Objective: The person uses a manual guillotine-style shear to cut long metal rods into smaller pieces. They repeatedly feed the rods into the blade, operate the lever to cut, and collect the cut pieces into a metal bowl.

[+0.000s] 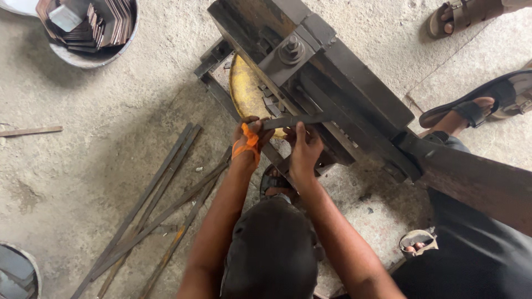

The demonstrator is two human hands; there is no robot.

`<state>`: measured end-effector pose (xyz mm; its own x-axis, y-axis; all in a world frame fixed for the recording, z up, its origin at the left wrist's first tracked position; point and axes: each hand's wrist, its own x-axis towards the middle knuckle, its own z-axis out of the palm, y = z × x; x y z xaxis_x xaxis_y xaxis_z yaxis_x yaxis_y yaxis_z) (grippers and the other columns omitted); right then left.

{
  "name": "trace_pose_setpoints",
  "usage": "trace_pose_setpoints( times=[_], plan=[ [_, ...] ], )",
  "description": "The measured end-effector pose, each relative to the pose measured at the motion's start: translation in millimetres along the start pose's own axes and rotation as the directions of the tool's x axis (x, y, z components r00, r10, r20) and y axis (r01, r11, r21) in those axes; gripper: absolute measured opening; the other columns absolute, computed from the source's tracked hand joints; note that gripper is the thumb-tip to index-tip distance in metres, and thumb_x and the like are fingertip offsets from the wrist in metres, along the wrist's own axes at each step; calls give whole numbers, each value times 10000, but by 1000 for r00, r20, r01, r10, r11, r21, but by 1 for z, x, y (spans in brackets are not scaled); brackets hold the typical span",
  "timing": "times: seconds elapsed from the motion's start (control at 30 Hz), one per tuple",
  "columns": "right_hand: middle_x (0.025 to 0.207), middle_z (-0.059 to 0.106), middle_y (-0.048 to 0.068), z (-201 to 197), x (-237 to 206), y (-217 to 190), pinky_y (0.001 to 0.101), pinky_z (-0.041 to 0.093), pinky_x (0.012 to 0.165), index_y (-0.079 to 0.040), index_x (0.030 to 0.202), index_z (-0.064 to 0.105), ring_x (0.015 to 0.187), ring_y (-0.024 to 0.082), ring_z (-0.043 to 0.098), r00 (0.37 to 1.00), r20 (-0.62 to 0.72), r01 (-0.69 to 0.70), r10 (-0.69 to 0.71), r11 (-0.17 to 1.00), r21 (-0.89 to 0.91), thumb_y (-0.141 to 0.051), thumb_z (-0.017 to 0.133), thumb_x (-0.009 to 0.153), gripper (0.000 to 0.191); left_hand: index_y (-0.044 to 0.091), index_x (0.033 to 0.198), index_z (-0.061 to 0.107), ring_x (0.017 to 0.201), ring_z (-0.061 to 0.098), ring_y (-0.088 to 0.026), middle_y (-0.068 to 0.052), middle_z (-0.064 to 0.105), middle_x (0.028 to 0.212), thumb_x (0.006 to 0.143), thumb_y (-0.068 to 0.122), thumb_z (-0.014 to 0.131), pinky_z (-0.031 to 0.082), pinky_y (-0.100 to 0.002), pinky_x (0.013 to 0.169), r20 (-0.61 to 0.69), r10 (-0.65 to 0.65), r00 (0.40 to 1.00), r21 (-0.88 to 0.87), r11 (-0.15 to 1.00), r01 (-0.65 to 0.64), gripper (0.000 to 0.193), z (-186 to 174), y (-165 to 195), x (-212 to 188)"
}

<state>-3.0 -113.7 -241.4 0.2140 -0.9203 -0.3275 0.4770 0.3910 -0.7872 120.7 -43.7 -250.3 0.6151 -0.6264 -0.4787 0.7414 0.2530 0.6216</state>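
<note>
At the far left, a round tub (88, 30) at the top edge holds stacked bent metal pieces (91, 25), and a thin wooden stick (30, 131) lies on the concrete floor (83, 166). Several long flat metal bars (155, 210) lie slantwise on the floor, just left of the person's arms. The left hand (247, 141), wrapped with an orange strip (246, 147), has its fingers curled tight around the near end of a short flat metal strip (293, 120). The strip lies level, running rightward into the dark steel machine (327, 72), in front of a yellow disc (246, 91). The right hand (305, 147) is just beside the left, its fingers closed up against the strip from below, thumb pressed on it. Further right, other people's sandalled feet (476, 108) stand on the floor beside a heavy brown beam (476, 182).
</note>
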Motion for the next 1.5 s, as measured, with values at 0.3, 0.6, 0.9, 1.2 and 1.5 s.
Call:
trace_pose_setpoints(
  times=[0.3, 0.6, 0.9, 1.2, 1.5],
  plan=[
    [1066, 733, 127, 22, 32, 8, 311, 624, 809, 61, 1154, 654, 950, 227, 744, 997, 9, -78, 77, 991, 108, -26, 690, 972, 204, 101, 1271, 478, 1018, 735, -346, -225, 658, 1326, 957, 34, 659, 650, -454, 904, 67, 79, 995, -76, 994, -74, 368, 39, 14, 28],
    [1055, 744, 120, 33, 43, 12, 305, 612, 798, 46, 1118, 694, 919, 209, 734, 998, 13, -67, 66, 988, 143, -27, 700, 977, 158, 106, 1246, 471, 953, 739, -364, -225, 674, 1287, 973, 12, 656, 651, -452, 831, 79, 98, 992, -93, 992, -90, 343, 41, 10, 47],
    [1041, 747, 103, 43, 39, 1, 303, 613, 783, 23, 1082, 707, 904, 184, 737, 998, 18, -55, 54, 993, 106, -37, 704, 973, 124, 90, 1243, 418, 1048, 734, -392, -242, 669, 1289, 955, 19, 646, 606, -465, 868, 27, 124, 992, -42, 992, -123, 373, 53, 16, 37],
    [1027, 758, 108, 40, 42, 5, 307, 615, 774, 28, 1068, 716, 903, 187, 751, 998, 27, -61, 59, 992, 107, -42, 702, 974, 117, 83, 1267, 408, 1040, 737, -380, -260, 661, 1272, 951, 6, 662, 605, -466, 875, 56, 169, 984, -83, 983, -164, 412, 50, 12, 38],
    [1042, 763, 114, 38, 41, 0, 294, 614, 755, 14, 1100, 718, 895, 194, 746, 992, 70, -112, 103, 984, 137, -30, 700, 978, 131, 70, 1260, 393, 1019, 741, -365, -257, 654, 1289, 956, 21, 666, 625, -457, 864, 48, 207, 977, -41, 978, -205, 412, 57, 17, 29]
  ],
)
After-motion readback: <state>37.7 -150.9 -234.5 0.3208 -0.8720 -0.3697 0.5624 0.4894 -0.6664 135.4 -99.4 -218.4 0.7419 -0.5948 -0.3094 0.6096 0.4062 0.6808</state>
